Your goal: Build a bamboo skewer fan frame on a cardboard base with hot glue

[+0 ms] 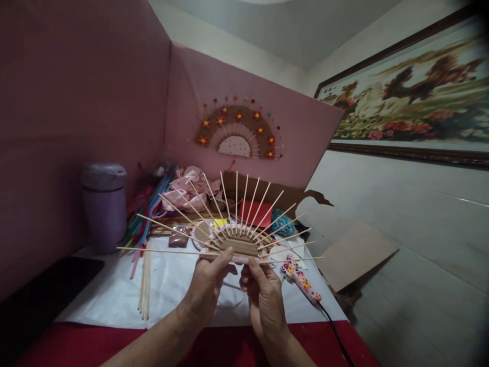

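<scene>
Between my two hands is a half-round cardboard fan frame (240,246) with several thin wooden sticks spread out from it like rays. Pink fabric trims its edge. My left hand (208,278) grips the lower left edge, its thumb lying on the cardboard. At the lower right edge, my right hand (263,290) pinches the rim between thumb and curled fingers. The frame is held up above the white table cover (114,290), with its sticks pointing away from me and to both sides. Behind it, a round fabric-edged piece (198,235) is partly hidden.
A spotted glue gun (300,279) with a black cord lies at right. Loose sticks (144,285) and a purple tumbler (105,206) are at left. Pink cloth (191,188), red paper (255,211) and blue yarn (282,223) lie behind. A decorated fan (239,125) hangs on the pink board.
</scene>
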`<state>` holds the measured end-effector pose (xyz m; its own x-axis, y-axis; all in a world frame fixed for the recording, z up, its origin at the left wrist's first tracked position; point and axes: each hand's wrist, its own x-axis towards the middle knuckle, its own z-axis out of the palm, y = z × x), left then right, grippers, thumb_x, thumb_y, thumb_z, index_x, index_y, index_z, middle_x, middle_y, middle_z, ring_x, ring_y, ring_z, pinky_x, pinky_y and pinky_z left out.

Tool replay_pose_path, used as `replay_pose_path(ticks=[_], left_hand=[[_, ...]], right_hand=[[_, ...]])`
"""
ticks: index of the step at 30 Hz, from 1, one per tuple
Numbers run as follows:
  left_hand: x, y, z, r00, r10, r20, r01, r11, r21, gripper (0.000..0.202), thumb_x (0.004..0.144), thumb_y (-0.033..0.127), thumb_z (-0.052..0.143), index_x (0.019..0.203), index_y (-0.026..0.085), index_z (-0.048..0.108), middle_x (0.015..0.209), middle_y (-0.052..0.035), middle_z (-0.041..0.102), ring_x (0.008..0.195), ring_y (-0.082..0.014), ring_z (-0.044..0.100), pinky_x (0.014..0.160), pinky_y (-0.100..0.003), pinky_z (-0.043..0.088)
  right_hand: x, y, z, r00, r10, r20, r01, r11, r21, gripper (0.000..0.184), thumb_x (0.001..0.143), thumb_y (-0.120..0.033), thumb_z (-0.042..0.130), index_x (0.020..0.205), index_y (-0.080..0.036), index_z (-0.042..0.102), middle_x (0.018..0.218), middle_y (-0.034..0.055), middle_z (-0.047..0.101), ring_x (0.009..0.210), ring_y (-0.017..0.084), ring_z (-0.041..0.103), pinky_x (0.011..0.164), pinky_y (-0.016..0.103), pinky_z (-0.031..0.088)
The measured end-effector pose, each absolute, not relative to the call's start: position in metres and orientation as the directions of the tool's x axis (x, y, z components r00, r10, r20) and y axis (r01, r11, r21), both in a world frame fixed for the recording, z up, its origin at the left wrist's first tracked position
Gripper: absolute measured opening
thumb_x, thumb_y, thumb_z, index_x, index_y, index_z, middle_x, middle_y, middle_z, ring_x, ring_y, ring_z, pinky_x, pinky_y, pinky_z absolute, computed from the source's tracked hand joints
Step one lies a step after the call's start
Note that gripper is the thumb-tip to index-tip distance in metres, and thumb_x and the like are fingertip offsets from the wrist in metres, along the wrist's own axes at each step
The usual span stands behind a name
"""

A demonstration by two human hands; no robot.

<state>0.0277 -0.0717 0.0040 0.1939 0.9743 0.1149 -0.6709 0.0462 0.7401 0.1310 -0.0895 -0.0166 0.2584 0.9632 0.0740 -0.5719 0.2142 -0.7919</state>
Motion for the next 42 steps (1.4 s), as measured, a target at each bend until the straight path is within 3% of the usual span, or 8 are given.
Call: replay_pose_path(ticks=[5,10,19,28,33,42], left_hand=[[0.029,-0.072,0.006,0.267,0.953,0.146,-0.668,0.073,0.740,0.018,0.078,0.029,0.061,0.079,0.012,0.069,0.078,-0.0061,0.068,0.063,-0.0139,0.058,0.059,-0.026,0.045],[0.032,-0.073,0.007,0.288,0.945,0.157,-0.662,0.078,0.745,0.017,0.074,0.028,0.067,0.082,0.013,0.070,0.086,-0.0084,0.071,0.071,-0.0172,0.062,0.066,-0.028,0.047],[0.031,-0.069,-0.003,0.282,0.955,0.093,-0.667,0.126,0.734,0.029,0.075,0.038,0.065,0.080,0.010,0.068,0.081,-0.0098,0.069,0.066,-0.0153,0.059,0.064,-0.028,0.047],[0.036,-0.072,0.006,0.273,0.945,0.178,-0.641,0.040,0.767,0.019,0.071,0.030,0.069,0.079,0.013,0.069,0.090,-0.0096,0.070,0.080,-0.0208,0.062,0.063,-0.029,0.048],[0.036,-0.072,0.001,0.243,0.960,0.136,-0.622,0.047,0.782,0.015,0.070,0.028,0.069,0.067,0.013,0.069,0.074,-0.0063,0.069,0.073,-0.0189,0.061,0.067,-0.030,0.048],[0.035,-0.071,-0.004,0.313,0.941,0.127,-0.622,0.102,0.776,0.015,0.075,0.026,0.065,0.078,0.012,0.069,0.074,-0.0066,0.067,0.068,-0.0171,0.060,0.061,-0.027,0.049]], right_hand=[[0.130,-0.091,-0.021,0.214,0.975,0.060,-0.628,0.185,-0.756,0.025,0.066,-0.037,0.075,0.072,-0.016,0.063,0.056,-0.0030,0.057,0.046,0.006,0.045,0.043,0.017,0.034],[0.132,-0.089,-0.018,0.183,0.983,0.027,-0.614,0.136,-0.777,0.035,0.065,-0.038,0.075,0.055,-0.013,0.053,0.044,-0.0047,0.047,0.036,0.003,0.032,0.033,0.015,0.023],[0.134,-0.091,-0.018,0.221,0.975,0.023,-0.603,0.155,-0.783,0.031,0.067,-0.037,0.073,0.060,-0.014,0.054,0.049,-0.0039,0.051,0.037,0.004,0.038,0.031,0.015,0.029],[0.131,-0.091,-0.018,0.221,0.975,0.023,-0.590,0.153,-0.792,0.032,0.065,-0.039,0.074,0.059,-0.013,0.055,0.047,-0.0043,0.051,0.035,0.004,0.038,0.031,0.015,0.029],[0.130,-0.091,-0.020,0.189,0.981,0.030,-0.583,0.137,-0.801,0.036,0.066,-0.041,0.073,0.056,-0.013,0.055,0.047,-0.0039,0.051,0.034,0.003,0.038,0.030,0.015,0.028],[0.132,-0.092,-0.024,0.158,0.987,0.001,-0.588,0.095,-0.803,0.035,0.062,-0.040,0.076,0.055,-0.012,0.056,0.047,-0.0042,0.051,0.034,0.003,0.037,0.031,0.015,0.030]])
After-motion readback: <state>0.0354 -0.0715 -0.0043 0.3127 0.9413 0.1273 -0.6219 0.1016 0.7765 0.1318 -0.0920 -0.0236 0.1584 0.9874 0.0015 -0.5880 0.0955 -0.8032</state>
